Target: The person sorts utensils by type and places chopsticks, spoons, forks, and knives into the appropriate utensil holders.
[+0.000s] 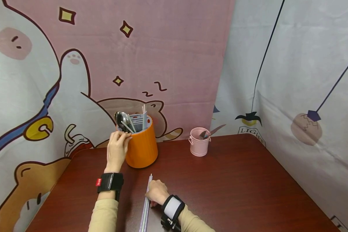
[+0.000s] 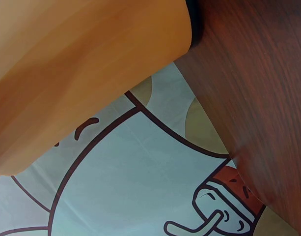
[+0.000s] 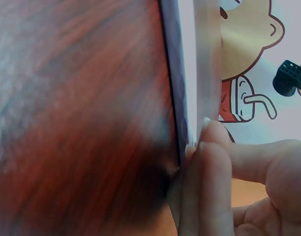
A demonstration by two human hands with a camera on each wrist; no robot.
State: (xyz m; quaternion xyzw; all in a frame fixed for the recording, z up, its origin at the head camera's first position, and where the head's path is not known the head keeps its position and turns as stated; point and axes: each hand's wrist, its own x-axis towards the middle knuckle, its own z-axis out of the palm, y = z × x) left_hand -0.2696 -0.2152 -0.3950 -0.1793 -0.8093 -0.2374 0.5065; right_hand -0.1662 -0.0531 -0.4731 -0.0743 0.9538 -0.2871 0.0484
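In the head view, my left hand (image 1: 117, 149) grips the rim of a tall orange utensil holder (image 1: 142, 149), thumb and fingers at its near left side. Metal spoons (image 1: 122, 118) and several pale chopsticks (image 1: 144, 119) stand in the holder. The left wrist view shows the holder's orange side (image 2: 91, 64) close up, without the hand. My right hand (image 1: 157, 191) pinches several long, thin white and pale purple chopsticks (image 1: 145, 209) low over the table, in front of the holder. The right wrist view shows its thumb and fingers (image 3: 216, 182) against the chopsticks (image 3: 182, 73).
A small pink bucket (image 1: 199, 146) stands to the right of the holder, with flat-bladed utensils (image 1: 216, 129) leaning in it. The dark red-brown table (image 1: 249, 193) meets a printed cloth backdrop (image 1: 177, 64) behind and a pale cloth (image 1: 301, 80) at the right.
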